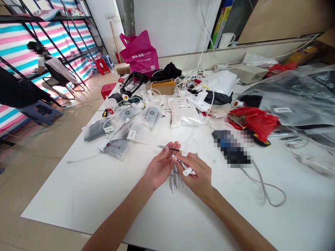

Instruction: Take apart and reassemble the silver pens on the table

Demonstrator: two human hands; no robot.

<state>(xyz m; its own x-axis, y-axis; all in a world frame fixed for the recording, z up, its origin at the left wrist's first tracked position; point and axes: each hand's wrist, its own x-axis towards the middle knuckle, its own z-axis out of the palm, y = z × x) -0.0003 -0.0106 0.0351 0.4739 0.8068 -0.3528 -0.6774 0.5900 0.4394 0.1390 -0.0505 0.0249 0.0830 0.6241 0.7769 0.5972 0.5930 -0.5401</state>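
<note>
Over the white table [86, 188], my left hand [159, 167] lies palm up and pinches a thin dark pen refill [167, 148] between thumb and fingertips. The refill points left, tip out. Right beside it, my right hand [197, 174] is closed round a white pen barrel [186, 169], its rounded end sticking out near the thumb. Several white pens [175, 179] lie side by side on the table under and between both hands.
Clear bagged items [142, 123] and a white cable [110, 134] lie left of centre. A white pouch [183, 111], a cardboard box [163, 86], a magenta bag [140, 52], red plastic bags [255, 120] and a grey cord [267, 190] crowd the back and right. A person sits far left.
</note>
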